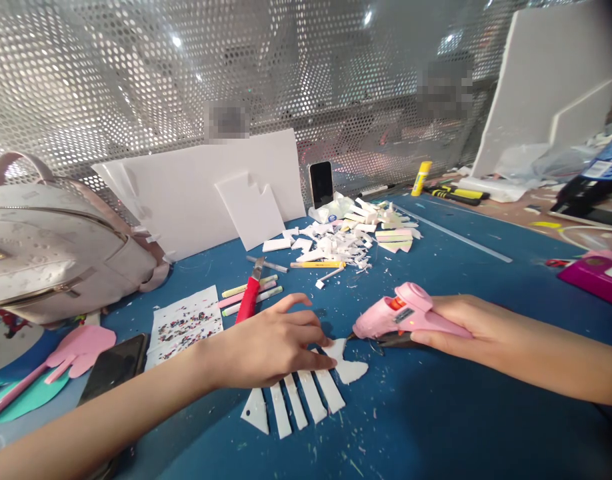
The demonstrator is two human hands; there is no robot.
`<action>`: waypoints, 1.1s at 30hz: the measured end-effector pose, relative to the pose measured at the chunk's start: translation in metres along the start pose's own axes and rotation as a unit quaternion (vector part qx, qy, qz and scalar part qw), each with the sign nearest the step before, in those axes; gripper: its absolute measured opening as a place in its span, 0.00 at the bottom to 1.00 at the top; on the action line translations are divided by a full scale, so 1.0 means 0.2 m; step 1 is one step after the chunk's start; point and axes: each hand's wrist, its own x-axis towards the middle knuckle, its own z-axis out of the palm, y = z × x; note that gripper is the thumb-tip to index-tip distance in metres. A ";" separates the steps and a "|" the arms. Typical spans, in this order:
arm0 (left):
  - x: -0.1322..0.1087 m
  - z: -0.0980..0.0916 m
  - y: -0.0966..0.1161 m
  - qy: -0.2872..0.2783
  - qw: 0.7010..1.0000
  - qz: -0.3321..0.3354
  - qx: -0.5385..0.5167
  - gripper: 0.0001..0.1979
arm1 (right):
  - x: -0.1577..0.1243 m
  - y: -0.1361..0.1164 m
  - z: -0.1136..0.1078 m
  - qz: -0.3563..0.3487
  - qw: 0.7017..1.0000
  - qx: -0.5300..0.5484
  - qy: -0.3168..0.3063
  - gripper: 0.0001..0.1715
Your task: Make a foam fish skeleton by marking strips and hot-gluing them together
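Observation:
On the blue table lies a white foam fish skeleton [313, 397], with a triangular head that has a dark eye hole, several rib strips and a forked tail. My left hand [281, 340] reaches over its spine. The thumb and fingertips close on the foam near the tail, and one finger is raised; the hand hides the upper ribs. My right hand [451, 327] is wrapped round a pink hot glue gun [391, 317]. Its nozzle points left, right beside the tail. Whether the nozzle touches the foam I cannot tell.
A red-handled tool [249, 300] and highlighters [233, 288] lie beyond my left hand. White foam scraps [336, 243] are heaped behind. A phone [321, 185] stands upright. At left are a backpack [61, 247], a dark phone [117, 365] and a speckled sheet [186, 323].

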 end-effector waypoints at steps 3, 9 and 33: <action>0.00 0.00 0.00 0.001 1.000 -0.003 -0.002 0.18 | 0.00 -0.01 -0.01 0.013 0.999 0.006 -0.031 0.20; 0.00 0.00 0.00 0.004 1.000 0.001 -0.002 0.18 | 0.00 0.03 -0.01 0.006 1.000 -0.007 -0.007 0.18; 0.00 0.00 0.00 0.000 1.000 0.003 0.004 0.19 | -0.02 0.03 0.01 0.008 0.999 -0.024 -0.020 0.21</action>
